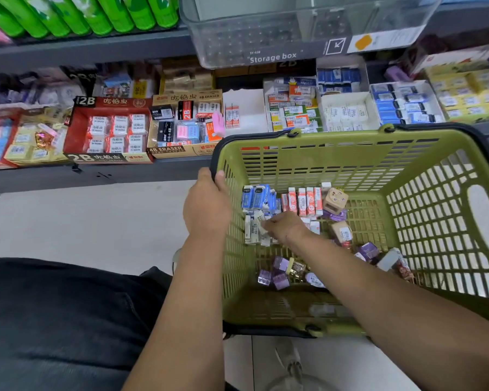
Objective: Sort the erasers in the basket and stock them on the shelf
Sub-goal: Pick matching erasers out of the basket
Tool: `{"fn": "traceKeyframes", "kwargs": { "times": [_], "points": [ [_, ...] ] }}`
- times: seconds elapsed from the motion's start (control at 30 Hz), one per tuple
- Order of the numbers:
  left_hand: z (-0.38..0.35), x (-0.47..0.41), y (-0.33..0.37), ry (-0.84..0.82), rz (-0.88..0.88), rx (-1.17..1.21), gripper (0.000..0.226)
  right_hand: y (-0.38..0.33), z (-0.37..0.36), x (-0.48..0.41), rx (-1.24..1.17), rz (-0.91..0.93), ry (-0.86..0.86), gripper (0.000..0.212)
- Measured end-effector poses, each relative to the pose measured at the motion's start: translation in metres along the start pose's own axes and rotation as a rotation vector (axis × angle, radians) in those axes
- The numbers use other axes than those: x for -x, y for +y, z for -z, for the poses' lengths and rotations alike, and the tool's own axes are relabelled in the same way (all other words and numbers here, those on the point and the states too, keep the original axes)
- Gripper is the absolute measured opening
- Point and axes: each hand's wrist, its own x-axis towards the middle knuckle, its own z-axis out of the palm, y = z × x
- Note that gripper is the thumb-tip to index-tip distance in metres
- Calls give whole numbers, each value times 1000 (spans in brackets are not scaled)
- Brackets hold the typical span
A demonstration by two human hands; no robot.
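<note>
Green plastic walls of the basket hold mixed stock, so the likely slip is a mixed handful. The right grip pinches narrowly at the white erasers by the basket's left wall. Blue erasers touch them toward the far-left corner, with orange erasers just beside. A loose pinch could drag a wrong kind along, or drop one among the purple erasers nearer the front wall. The left grip clamps the far-left rim corner; if it slackens, the basket may shift before anything reaches the shelf.
</note>
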Motion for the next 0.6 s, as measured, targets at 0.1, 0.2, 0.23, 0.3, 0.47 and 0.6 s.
{"fn": "traceKeyframes", "kwargs": {
  "times": [0.1,0.2,0.23,0.3,0.47,0.6],
  "points": [
    [-3,-4,-1,9,-4,7,34,1,-7,-9,46,76,28,25],
    [-4,-6,-2,21,-12,1,32,11,-3,-4,224,184,55,25],
    [-5,-7,-2,24,-12,-2,32,19,-1,1,321,247,-4,27],
    [-6,-7,-2,26,-11,-6,31,38,0,10,591,402,-239,35],
    [-6,-6,-1,32,-4,2,30,60,-1,20,935,639,-470,69],
    [-5,-5,-1,34,-18,6,24,53,-5,12,1039,656,-581,64]
  ]
}}
